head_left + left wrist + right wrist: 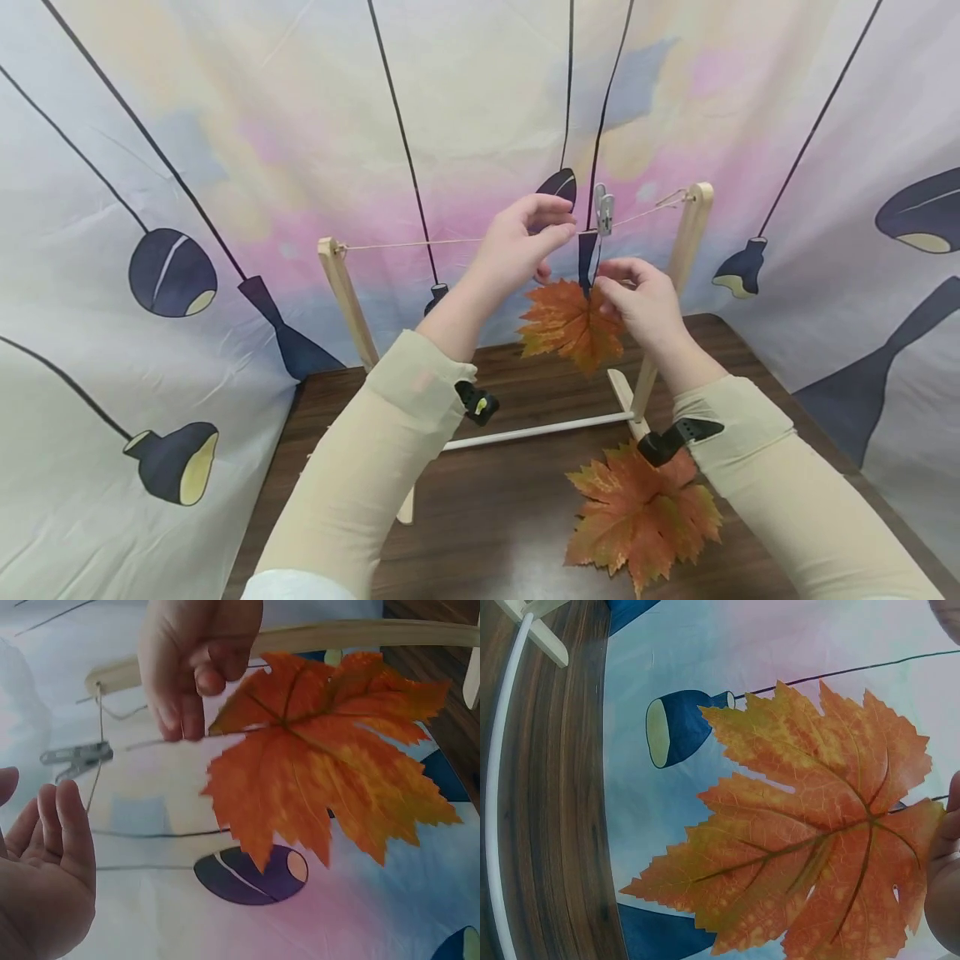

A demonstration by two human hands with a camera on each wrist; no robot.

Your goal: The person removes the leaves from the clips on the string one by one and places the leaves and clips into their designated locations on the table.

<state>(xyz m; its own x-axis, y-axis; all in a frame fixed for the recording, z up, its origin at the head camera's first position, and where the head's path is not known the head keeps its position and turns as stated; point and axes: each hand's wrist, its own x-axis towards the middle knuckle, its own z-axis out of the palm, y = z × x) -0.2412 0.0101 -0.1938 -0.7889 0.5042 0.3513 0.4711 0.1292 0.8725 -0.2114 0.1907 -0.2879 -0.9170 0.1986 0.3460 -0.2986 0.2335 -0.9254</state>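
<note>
An orange artificial maple leaf (pixel 573 321) hangs below the string, its thin dark stem running up toward a grey clothespin (pixel 604 212). The clothespin sits on the string near its right end, and the stem's tip reaches it in the left wrist view. My right hand (pixel 643 304) pinches the stem just above the leaf blade. My left hand (pixel 521 242) is raised left of the clothespin, fingers loosely bent and apart from it; in the left wrist view its fingers (pixel 75 825) hold nothing. The leaf (pixel 817 847) fills much of the right wrist view.
A second orange leaf (pixel 645 517) lies on the dark wood table (pixel 487 533) below my right forearm. The string (pixel 412 244) spans two wooden posts (pixel 690 233), joined low down by a white rod (pixel 540 431). A patterned curtain (pixel 300 125) hangs close behind.
</note>
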